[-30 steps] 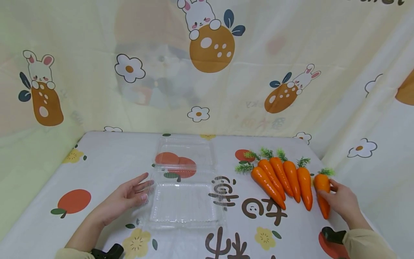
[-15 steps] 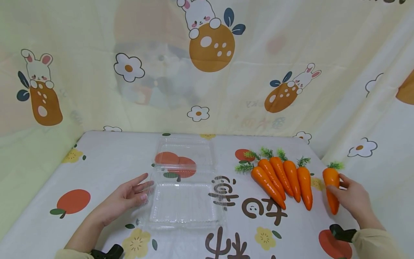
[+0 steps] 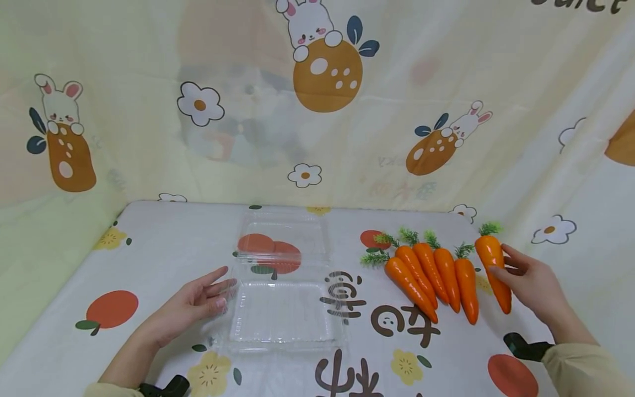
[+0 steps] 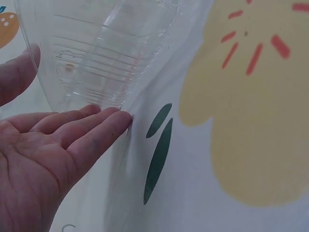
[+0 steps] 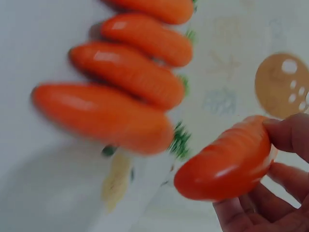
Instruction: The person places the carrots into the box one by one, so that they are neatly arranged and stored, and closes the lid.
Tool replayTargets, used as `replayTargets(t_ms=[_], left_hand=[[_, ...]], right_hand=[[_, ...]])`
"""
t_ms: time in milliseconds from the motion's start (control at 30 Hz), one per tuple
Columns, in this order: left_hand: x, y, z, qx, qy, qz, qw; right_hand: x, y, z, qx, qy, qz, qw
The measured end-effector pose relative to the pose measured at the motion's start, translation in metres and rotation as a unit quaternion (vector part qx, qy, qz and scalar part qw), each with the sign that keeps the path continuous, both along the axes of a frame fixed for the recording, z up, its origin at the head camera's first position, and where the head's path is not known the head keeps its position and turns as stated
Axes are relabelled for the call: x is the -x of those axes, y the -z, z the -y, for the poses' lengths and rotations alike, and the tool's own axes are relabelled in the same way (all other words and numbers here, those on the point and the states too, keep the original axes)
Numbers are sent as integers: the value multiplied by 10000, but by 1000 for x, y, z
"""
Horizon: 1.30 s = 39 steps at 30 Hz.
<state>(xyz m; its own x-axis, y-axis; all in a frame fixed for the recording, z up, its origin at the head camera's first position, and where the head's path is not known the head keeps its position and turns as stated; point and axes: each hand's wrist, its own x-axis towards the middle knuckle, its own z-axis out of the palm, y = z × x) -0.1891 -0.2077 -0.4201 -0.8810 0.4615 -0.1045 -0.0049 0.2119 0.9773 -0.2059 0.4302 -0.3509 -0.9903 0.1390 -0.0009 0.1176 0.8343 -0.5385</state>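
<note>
My right hand (image 3: 533,286) pinches an orange carrot (image 3: 491,264) with a green leafy top, thumb on one side and fingers on the other. In the right wrist view this carrot (image 5: 227,166) appears apart from the others and raised off the cloth. Several more carrots (image 3: 408,281) lie fanned out side by side to its left. A clear plastic clamshell box (image 3: 285,314) stands unfolded mid-table, its lid laid back on the far side. At the box's left side rests my left hand (image 3: 190,300), fingers extended; in the left wrist view, its fingertips (image 4: 123,118) meet the box's edge.
A white printed cloth (image 3: 163,248) covers the table, with fruit, flowers and lettering on it. Behind and at both sides hangs a pale curtain (image 3: 238,182) with rabbit prints. Black wrist mounts (image 3: 526,348) sit at both cuffs.
My right hand has drawn its carrot away from the row, first rightward, then up and slightly back left, tilting it. My left hand, the box and the other carrots keep their places.
</note>
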Motion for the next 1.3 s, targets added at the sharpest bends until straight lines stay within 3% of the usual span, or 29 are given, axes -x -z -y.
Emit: replayTargets(t_ms=[367, 667, 1300], left_hand=[[-1, -1, -3, -120, 86, -85, 9999], [1, 0, -2, -13, 4, 5, 10000], [2, 1, 0, -54, 16, -10, 10000]], right_hand=[[18, -23, 66, -34, -1331, -241, 9908], [27, -32, 124, 135, -2016, -402, 9785], [38, -31, 228, 369, -3437, -412, 9374]])
